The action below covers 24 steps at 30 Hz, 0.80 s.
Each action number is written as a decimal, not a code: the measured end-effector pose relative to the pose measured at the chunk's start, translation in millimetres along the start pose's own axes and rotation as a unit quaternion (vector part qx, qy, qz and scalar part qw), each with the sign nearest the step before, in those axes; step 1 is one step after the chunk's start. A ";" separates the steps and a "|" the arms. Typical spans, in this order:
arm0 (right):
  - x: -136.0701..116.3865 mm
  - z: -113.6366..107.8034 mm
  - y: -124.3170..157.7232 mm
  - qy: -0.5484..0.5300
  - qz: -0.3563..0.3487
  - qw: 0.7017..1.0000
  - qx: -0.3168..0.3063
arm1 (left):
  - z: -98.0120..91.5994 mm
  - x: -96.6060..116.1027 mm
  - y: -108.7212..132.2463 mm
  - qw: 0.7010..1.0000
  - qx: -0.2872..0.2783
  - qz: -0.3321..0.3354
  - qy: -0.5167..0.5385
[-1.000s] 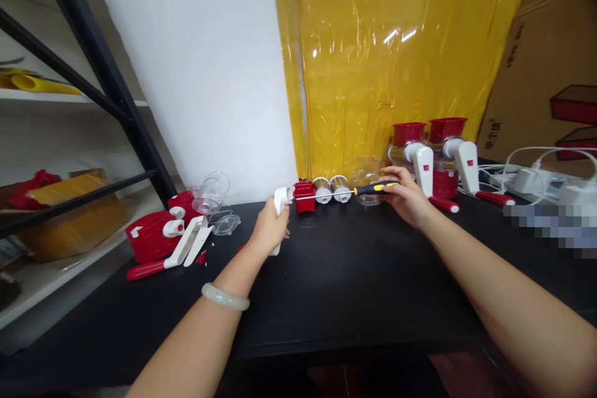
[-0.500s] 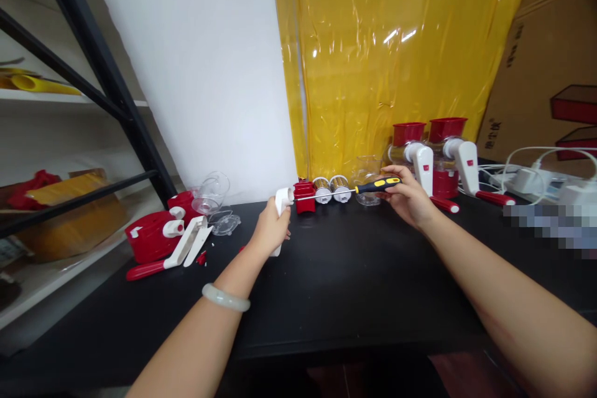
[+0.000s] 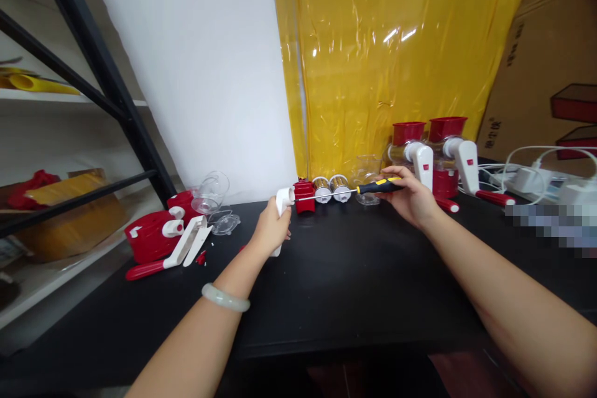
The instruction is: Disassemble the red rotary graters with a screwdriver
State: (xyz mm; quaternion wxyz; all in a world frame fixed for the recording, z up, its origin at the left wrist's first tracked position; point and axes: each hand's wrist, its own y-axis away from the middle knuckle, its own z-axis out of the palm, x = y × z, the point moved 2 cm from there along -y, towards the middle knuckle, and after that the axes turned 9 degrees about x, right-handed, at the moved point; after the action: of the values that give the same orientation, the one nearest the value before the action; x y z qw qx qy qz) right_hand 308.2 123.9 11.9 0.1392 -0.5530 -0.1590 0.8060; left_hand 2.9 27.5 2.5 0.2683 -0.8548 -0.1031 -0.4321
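My left hand point(image 3: 273, 227) is closed around a white crank handle point(image 3: 283, 199), its round end facing right; most of the handle is hidden by the fingers. In my right hand point(image 3: 407, 198) is a screwdriver point(image 3: 380, 186) with a black and yellow grip, held level. Its thin shaft runs left to the round white end, and its tip is at or inside the opening. Behind the shaft stand a red plastic part point(image 3: 305, 196) and two grater drums point(image 3: 340, 188) with white rims. A clear plastic housing point(image 3: 368, 174) is beside the right fingers.
Two assembled red and white drum graters point(image 3: 446, 161) stand at the back right, near white cables and a power strip point(image 3: 536, 179). On the left lie red grater bases point(image 3: 150, 237), clear parts point(image 3: 226, 224) and a white crank point(image 3: 186, 242). A black shelf frame point(image 3: 125, 115) borders the left.
The screwdriver grip has turned slightly in my right hand, and the fingers have shifted a little. My left hand and the white handle stay nearly still.
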 end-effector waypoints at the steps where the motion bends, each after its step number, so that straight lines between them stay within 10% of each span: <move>1: 1.1 -1.3 -1.1 0.027 0.010 0.999 0.013 | 0.3 0.1 0.5 1.000 -0.003 0.000 0.000; 6: 7.9 -9.2 -5.6 0.236 -0.010 0.970 0.064 | 0.9 -1.0 0.2 1.000 -0.001 -0.008 -0.006; 12: 2.0 -2.9 -1.5 -0.009 -0.002 1.000 0.015 | -0.1 1.7 0.5 1.000 0.000 -0.002 -0.002; 19: 7.9 -6.3 -5.4 0.137 0.026 0.988 0.064 | 0.3 2.6 1.4 1.000 -0.003 -0.003 0.002; 24: -2.1 -2.0 0.8 -0.053 0.016 0.998 0.005 | 1.2 1.6 0.4 1.000 -0.004 0.007 0.003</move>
State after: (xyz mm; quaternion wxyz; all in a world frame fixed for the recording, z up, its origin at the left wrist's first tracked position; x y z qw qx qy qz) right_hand 310.7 122.5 12.7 0.1205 -0.5111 -0.1535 0.8371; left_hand 4.8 27.7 3.0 0.2681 -0.8554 -0.0945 -0.4331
